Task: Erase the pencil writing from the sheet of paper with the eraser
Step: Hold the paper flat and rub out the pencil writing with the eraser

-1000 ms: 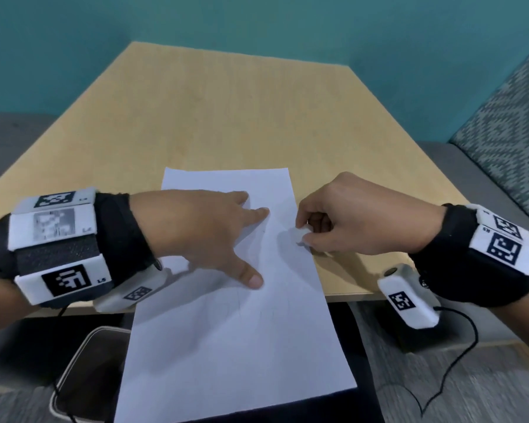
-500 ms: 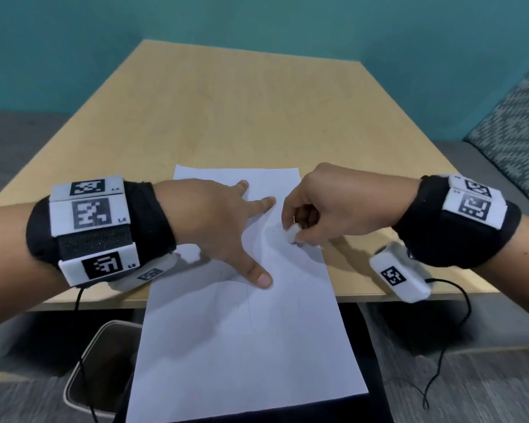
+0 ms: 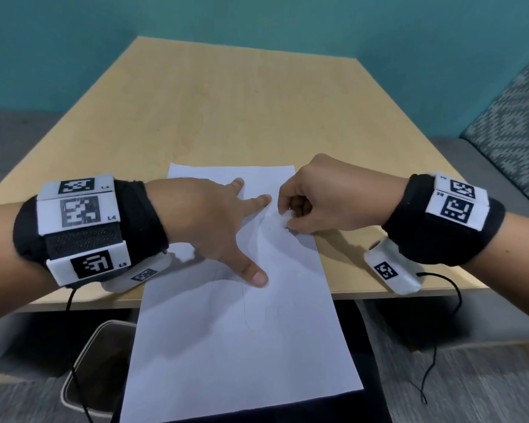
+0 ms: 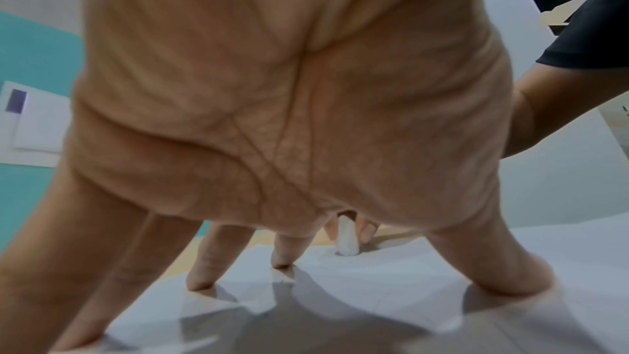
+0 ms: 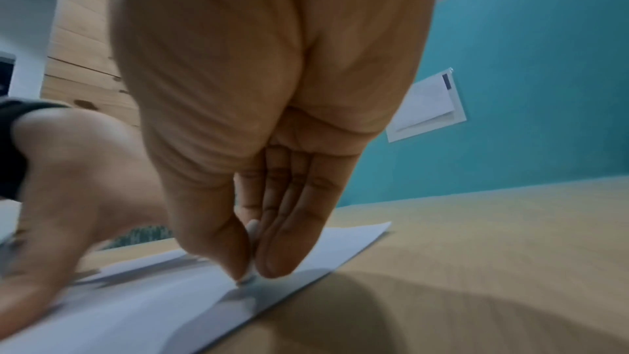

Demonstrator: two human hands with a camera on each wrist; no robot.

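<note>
The thumb and curled fingers of the right hand (image 3: 324, 203) pinch a small white eraser (image 3: 284, 220), whose lower end touches the sheet of paper (image 3: 242, 346) just right of the frame's centre in the head view. In the right wrist view the eraser (image 5: 252, 228) shows as a thin pale sliver between thumb and fingers, its tip pressed on the paper (image 5: 136, 306). In the left wrist view it stands nearly upright, white and rounded (image 4: 347, 238), beyond the spread fingers.

The left hand (image 3: 208, 221) lies left of the eraser with fingers straight and splayed, fingertips and thumb pressing the sheet flat; it grasps nothing. Its forefinger points toward the eraser and ends just beside it.

The sheet is plain white and rectangular, running from mid-frame down to the lower edge, its lower part hanging over the front edge of the light wooden table (image 3: 257, 102). Faint grey pencil lines (image 3: 245, 306) show below the left thumb; they are too pale to read. Near the eraser the paper is slightly rumpled.

Both wrists carry black bands with black-and-white coded markers (image 3: 83, 230). A teal wall (image 3: 257, 19) fills the top of the frame.
</note>
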